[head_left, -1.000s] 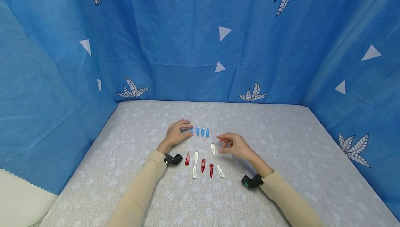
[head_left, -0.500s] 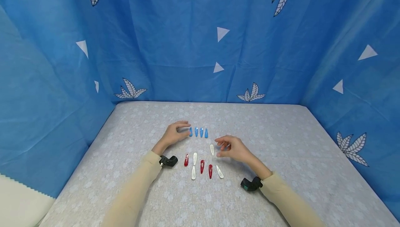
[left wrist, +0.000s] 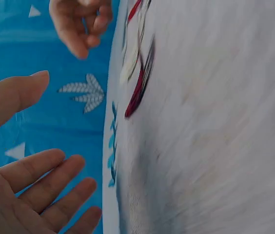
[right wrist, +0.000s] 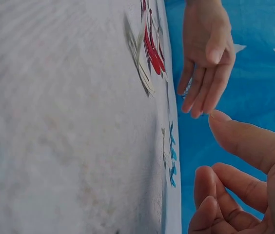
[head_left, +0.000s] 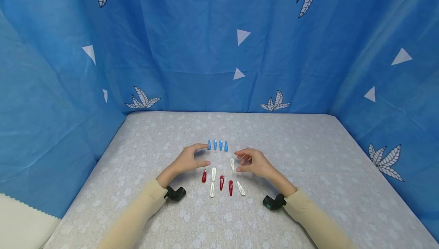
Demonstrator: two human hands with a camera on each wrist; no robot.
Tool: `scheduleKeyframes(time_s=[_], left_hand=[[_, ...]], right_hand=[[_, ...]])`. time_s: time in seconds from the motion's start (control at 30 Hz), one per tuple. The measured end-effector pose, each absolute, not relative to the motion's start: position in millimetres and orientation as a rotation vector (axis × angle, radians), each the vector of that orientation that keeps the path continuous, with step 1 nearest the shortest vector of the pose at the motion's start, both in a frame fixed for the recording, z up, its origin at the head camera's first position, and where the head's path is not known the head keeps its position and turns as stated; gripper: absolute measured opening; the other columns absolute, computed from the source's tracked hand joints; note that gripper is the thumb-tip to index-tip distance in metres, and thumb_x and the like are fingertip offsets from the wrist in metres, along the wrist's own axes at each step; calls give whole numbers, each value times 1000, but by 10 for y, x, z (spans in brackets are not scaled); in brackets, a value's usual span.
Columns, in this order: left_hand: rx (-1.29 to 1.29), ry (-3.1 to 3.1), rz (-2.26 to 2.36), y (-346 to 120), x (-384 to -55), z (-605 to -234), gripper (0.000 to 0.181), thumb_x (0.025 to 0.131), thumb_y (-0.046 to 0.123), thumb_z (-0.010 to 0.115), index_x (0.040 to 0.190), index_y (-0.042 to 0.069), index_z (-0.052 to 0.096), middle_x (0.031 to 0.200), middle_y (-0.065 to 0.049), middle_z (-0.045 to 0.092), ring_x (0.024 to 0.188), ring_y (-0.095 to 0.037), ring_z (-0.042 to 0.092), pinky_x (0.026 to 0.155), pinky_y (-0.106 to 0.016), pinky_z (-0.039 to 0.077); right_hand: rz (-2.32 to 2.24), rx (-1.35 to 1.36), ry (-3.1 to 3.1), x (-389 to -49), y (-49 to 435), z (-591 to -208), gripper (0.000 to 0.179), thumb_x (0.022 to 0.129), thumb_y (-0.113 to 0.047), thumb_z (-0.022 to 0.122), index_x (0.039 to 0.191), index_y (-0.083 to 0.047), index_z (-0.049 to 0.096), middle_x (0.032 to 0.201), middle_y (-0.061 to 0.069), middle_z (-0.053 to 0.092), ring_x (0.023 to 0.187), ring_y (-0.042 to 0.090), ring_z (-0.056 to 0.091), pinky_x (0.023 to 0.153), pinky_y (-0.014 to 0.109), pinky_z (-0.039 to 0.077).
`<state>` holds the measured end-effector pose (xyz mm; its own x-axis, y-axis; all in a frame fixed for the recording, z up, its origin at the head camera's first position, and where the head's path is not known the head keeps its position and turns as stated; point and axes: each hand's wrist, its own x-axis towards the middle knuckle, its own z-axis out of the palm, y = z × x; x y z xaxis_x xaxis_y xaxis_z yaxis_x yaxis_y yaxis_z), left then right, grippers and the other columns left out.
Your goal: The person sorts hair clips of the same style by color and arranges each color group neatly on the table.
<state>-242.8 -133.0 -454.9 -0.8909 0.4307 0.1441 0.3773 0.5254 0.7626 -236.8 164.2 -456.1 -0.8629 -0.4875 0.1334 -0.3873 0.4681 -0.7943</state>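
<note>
In the head view, the left hand (head_left: pixel 185 160) is left of the blue clips (head_left: pixel 215 145), the right hand (head_left: pixel 256 163) right of them; white clips (head_left: pixel 214 174) and red clips (head_left: pixel 221 183) lie on their near side. In the left wrist view, the left fingers (left wrist: pixel 40 168) are apart. In the right wrist view, the right fingers (right wrist: pixel 242 187) curve loosely, apart from the thumb (right wrist: pixel 252 141).

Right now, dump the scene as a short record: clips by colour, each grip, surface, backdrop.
blue clips: four, in a row at the far side of the group
white clips: four, one by the right grip, three nearer the person
red clips: three, among the nearer white ones
left grip: holds nothing, thumb and fingers apart, near the leftmost blue clip
right grip: holds nothing, fingers bent
surface: patterned pale tabletop
backdrop: blue cloth
</note>
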Motion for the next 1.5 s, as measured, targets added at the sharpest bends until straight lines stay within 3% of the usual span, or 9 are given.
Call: scheduleKeyframes(time_s=[0.23,0.77,1.5], left_hand=[[837,2722,1234,-1290,-2199,-4567,60,79,29,81,129,0,61,129,-13,61,118,-33,58,100,-52,47],[879,2813,1171,-1193,-2099,-4814,55,71,33,85,117,8,69,120,-5,65,114,-23,57,101,-45,47],[914,2828,1161,-1161,-2093,-4861,45,73,31,84,111,8,72,117,-2,64,112,-21,53,97,-45,45]], right_hand=[[-1360,-737,2606,-2408,1580,-4590,53,76,-15,84,124,-3,65,109,13,66,83,15,62,69,23,54],[-1377,-763,2656,-2399,1550,-4761,53,74,-15,86,121,-2,67,99,9,65,81,15,60,67,21,51],[-1282,-859,2730,-2393,1526,-4821,54,73,-18,87,120,-2,67,94,5,62,79,12,57,63,20,48]])
